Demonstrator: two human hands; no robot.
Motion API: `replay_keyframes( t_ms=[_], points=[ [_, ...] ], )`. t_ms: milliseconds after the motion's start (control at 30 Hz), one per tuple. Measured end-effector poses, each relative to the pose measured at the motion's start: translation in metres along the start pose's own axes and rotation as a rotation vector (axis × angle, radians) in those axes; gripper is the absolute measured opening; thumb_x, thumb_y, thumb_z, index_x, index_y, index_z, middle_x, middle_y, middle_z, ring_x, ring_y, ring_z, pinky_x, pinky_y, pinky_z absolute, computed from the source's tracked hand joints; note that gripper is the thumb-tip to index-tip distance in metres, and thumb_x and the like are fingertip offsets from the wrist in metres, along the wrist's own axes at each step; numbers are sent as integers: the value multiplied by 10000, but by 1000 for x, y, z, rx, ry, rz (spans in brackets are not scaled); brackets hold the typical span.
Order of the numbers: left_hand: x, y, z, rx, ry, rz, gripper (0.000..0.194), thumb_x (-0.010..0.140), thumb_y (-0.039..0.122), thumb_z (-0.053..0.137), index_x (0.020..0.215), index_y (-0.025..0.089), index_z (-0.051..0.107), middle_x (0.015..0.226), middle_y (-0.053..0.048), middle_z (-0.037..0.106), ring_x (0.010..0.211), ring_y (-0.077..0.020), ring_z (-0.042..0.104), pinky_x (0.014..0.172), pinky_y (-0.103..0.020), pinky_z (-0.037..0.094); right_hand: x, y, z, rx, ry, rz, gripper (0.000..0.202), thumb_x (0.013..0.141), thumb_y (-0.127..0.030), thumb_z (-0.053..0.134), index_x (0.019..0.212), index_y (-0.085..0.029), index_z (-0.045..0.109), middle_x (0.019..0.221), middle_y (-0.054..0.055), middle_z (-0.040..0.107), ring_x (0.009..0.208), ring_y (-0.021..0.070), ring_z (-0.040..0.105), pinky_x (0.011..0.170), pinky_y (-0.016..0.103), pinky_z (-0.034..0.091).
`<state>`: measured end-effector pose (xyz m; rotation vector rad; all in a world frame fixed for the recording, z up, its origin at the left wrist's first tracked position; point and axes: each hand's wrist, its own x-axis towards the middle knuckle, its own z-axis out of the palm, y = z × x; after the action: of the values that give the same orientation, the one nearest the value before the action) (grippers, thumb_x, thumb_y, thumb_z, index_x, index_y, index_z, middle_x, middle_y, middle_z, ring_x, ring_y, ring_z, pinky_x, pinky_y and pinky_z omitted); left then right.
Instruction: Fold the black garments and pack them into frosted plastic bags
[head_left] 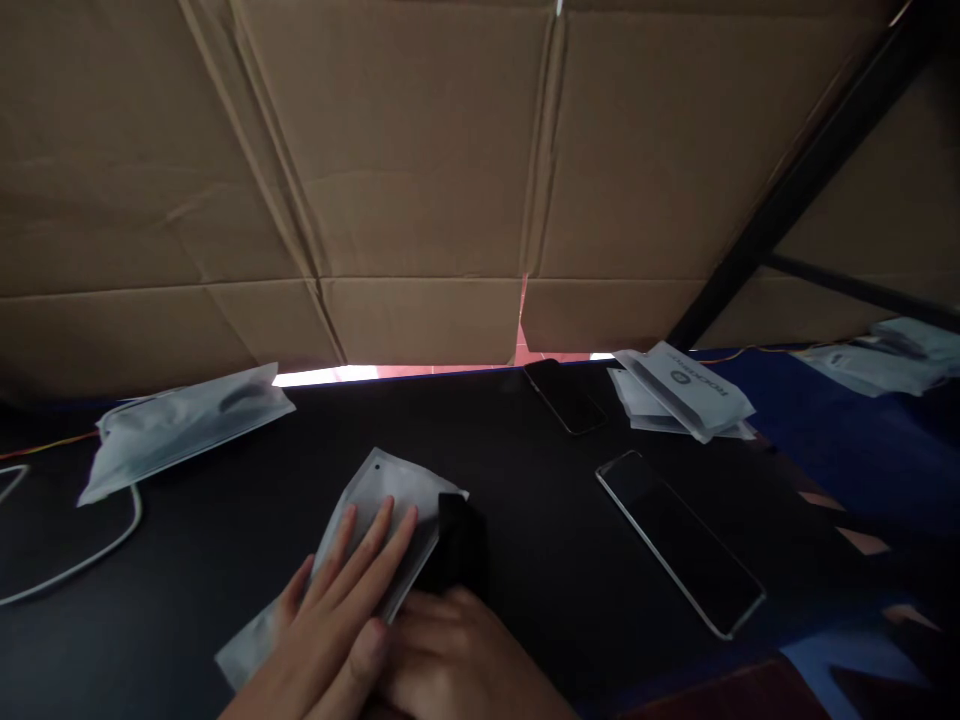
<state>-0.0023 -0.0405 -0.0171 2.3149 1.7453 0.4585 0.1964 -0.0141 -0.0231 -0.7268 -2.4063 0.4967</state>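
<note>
A whitish translucent plastic pouch (409,478) with a small hole near its top corner lies at an angle on the black tabletop (525,540). My left hand (337,610) rests flat over the pouch, its fingers stretched out and pressing on it. Against the pouch's right edge, my right hand (457,655) is curled and slightly blurred; its fingertips are hidden, so what it grips does not show. Just above the right hand a dark black item (459,535), perhaps cloth, touches the pouch's right side.
A filled pouch (191,425) and a white cable (97,560) lie at left. A smartphone (679,545), another dark phone (564,396) and stacked printed pouches (686,390) lie at right. More pouches (877,362) are farther right. Cardboard (420,150) and a black bar (780,200) stand behind.
</note>
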Motion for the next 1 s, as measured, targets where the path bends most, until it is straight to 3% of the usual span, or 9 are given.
replay_keyframes(
  t_ms=[67,133,233,333,433,600,700,833,1000],
  points=[
    [1,-18,-4,33,-43,59,622,1149,478,308,1743,510,128,1780,21,397,1672,-393,278,1205,-804,399,-5,2,-15,26,-55,-107,222,1160,-390,541,1136,-261,720,1229,-98,821,1209,96,724,939,236,565],
    [1,-33,-5,40,-78,132,656,1141,457,357,1745,511,106,1761,25,427,1660,-396,295,1214,-824,333,-10,3,-22,-32,33,-112,216,1143,-395,558,1183,-270,729,1272,-94,818,1274,130,699,992,250,569],
    [2,-35,-2,20,-74,174,653,1153,451,318,1762,454,84,1798,-9,354,1669,-393,249,1243,-803,243,-19,2,-10,-184,230,84,356,1037,-503,700,1293,-259,735,1350,-15,802,1319,276,686,1058,392,601],
    [2,-22,2,-5,-31,179,636,1163,482,268,1768,434,80,1819,-28,300,1668,-400,235,1232,-784,261,-23,0,13,-231,291,269,502,980,-537,764,1371,-226,725,1385,64,784,1350,358,671,1144,514,581],
    [1,-9,3,-49,0,161,612,1171,490,192,1769,440,68,1825,-27,284,1658,-379,279,1223,-738,340,-20,-1,20,-155,228,144,374,1026,-404,743,1355,-225,747,1327,51,808,1360,298,679,1238,469,520],
    [-6,-13,10,-81,-6,187,652,1153,577,139,1777,396,83,1834,-31,252,1676,-361,260,1262,-703,302,-8,2,-7,-4,-16,-29,367,1104,-364,657,1412,-169,699,1499,39,732,1515,175,562,1331,303,366],
    [-13,-22,24,-22,42,203,690,1131,597,190,1779,376,101,1828,-49,265,1670,-410,258,1235,-771,269,-7,2,-1,-83,110,84,398,1086,-419,657,1420,-208,701,1421,31,779,1406,233,669,1278,379,466],
    [-20,-26,39,18,75,216,716,1108,583,259,1776,372,109,1798,-51,331,1649,-416,330,1205,-753,394,-4,2,23,-226,390,283,494,1082,-390,609,1522,-169,641,1444,97,765,1248,310,755,1110,464,598],
    [-11,-16,20,81,106,204,666,1133,446,296,1772,395,114,1785,-22,359,1623,-370,393,1189,-666,494,1,2,27,-140,226,76,256,1091,-302,584,1247,-231,775,1191,8,854,1144,220,773,1026,362,618]
  ],
)
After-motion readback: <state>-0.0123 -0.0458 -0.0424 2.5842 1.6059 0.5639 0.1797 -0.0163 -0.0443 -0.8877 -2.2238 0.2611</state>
